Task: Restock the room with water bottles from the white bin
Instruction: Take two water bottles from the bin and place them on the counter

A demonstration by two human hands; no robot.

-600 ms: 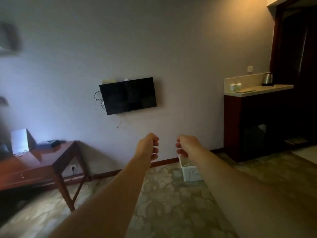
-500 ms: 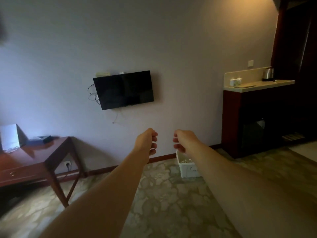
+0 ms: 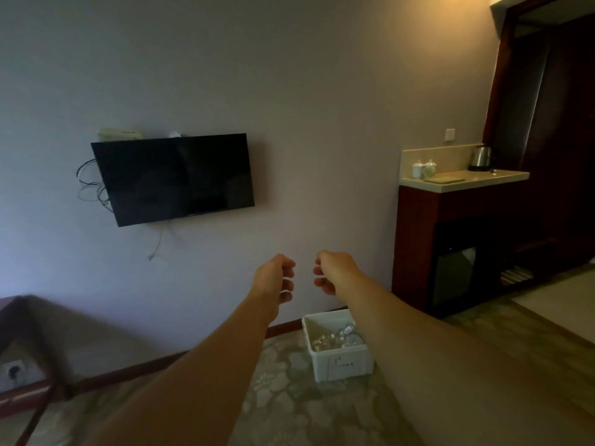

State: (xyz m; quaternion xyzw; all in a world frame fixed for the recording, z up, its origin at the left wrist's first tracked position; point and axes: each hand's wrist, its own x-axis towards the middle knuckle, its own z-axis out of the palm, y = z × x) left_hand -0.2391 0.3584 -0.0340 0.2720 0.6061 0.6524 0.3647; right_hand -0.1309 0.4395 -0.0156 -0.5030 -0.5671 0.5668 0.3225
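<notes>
Down on the carpet by the wall, the white bin [image 3: 338, 362] still holds its water bottles [image 3: 335, 339], and I hold my left hand [image 3: 277, 278] and right hand [image 3: 331, 272] out curled and empty, so restocking looks barely begun.

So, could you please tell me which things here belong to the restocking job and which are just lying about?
Belonging to the job:
white bin
water bottles inside it
counter, probably

Just about:
TV
kettle
wooden table
</notes>
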